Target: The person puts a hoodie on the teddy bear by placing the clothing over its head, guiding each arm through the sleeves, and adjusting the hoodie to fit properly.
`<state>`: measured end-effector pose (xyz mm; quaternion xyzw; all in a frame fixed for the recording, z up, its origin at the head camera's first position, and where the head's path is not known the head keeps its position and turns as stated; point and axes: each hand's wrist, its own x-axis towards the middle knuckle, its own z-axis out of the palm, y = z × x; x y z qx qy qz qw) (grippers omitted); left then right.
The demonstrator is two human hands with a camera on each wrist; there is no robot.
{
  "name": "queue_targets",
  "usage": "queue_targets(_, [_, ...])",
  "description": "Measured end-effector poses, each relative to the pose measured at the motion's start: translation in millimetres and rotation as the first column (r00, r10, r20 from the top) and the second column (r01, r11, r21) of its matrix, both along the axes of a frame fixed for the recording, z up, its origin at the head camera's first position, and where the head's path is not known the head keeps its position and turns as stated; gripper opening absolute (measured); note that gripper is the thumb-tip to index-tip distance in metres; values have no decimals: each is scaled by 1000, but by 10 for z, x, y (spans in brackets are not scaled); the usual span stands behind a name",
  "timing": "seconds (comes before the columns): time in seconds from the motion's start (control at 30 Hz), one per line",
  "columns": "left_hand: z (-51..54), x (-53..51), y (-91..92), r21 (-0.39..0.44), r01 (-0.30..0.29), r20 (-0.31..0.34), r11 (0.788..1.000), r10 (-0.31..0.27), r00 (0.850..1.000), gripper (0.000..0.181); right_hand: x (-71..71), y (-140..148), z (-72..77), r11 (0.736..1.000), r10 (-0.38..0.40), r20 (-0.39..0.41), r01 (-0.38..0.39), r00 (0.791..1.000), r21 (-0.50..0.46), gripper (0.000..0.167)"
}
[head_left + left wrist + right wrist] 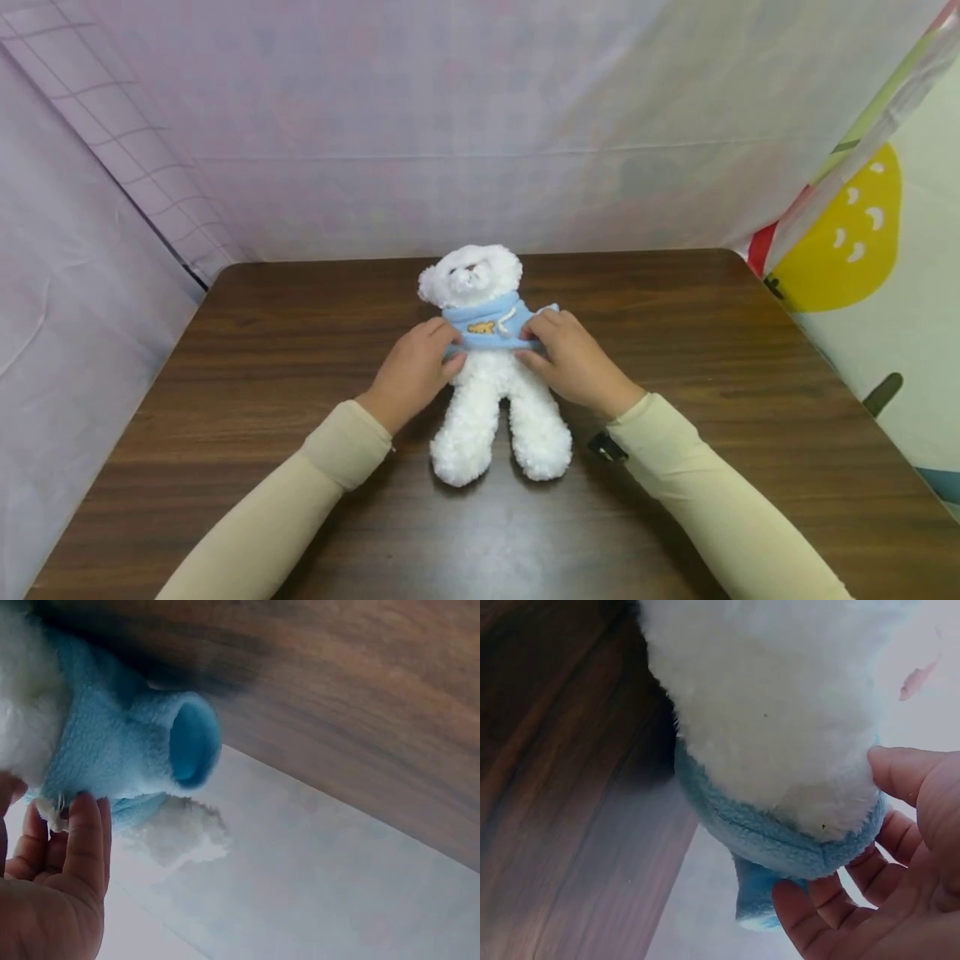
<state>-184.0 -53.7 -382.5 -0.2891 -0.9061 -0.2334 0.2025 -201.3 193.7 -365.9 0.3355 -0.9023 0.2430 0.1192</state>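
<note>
You've got a fluffy white plush bear (491,371) lying face-up on the brown wooden table (300,358), legs (463,429) toward you! Its light-blue fleece top (491,321) wraps the torso, one sleeve (157,739) gaping hollow.

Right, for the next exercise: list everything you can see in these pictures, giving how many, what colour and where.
table: one, brown, in the middle
teddy bear: one, white, face up on the table
shirt: one, light blue, around the teddy bear's upper body
cloth: count unclear, pale pinkish purple, behind the table and along its left side
fruit picture: one, yellow with white marks, beyond the table's right side
black object: one, black, right of the teddy bear's legs; too small to identify
sleeves: two, cream, on the forearms
left hand: one, bare, gripping the shirt's lower edge
right hand: one, bare, at the shirt's other side, gripping its lower edge
</note>
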Motion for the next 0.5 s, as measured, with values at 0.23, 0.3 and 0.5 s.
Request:
queue_targets(0.23, [40, -8, 43, -61, -118, 50, 991, 121, 991, 21, 4, -13, -8, 1000, 11, -21, -11, 1000, 13, 16])
queue_targets(0.3, [46, -8, 57, -76, -129, 24, 989, 132, 991, 18, 8, -19, 0, 1000, 11, -24, -11, 1000, 18, 17])
queue_targets(0.5, [42, 14, 73, -58, -136, -6, 989, 136, 991, 9, 27, -27, 20, 999, -1, 13, 0, 1000, 50, 20])
